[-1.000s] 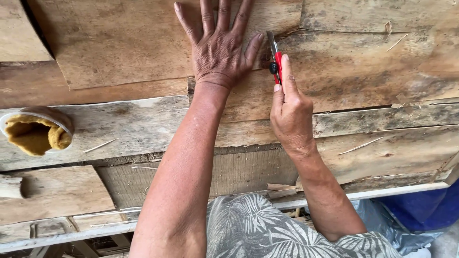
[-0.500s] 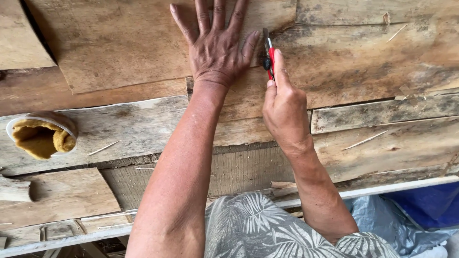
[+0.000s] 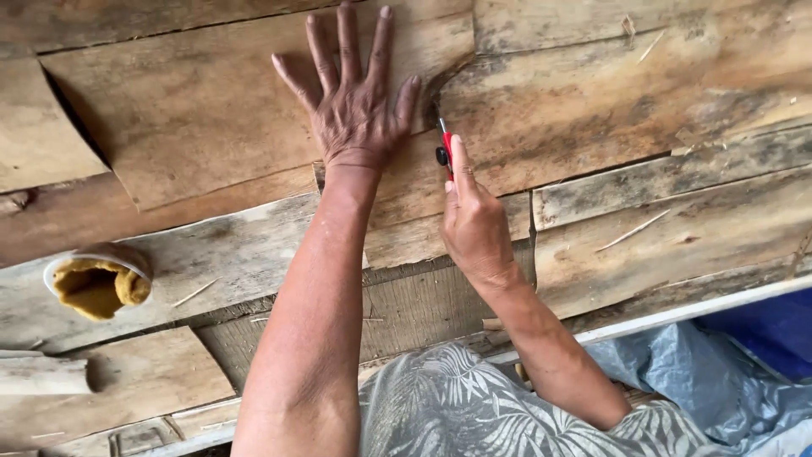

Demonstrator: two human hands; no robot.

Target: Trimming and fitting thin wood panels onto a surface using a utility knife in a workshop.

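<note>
The left hand [image 3: 355,110] presses flat, fingers spread, on a thin wood sheet [image 3: 211,110] lying on the desk [image 3: 677,220]. The right hand [image 3: 474,224], its grip closed round a red cutter [image 3: 445,148], works the sheet's edge; I'd keep the blade clear of the left thumb. A cup [image 3: 97,283] at the left holds yellow-brown paste.

You have two hands [image 3: 355,110] on the planks, one red-handled cutter [image 3: 444,148], and one small tub of yellow paste [image 3: 97,283].
</note>
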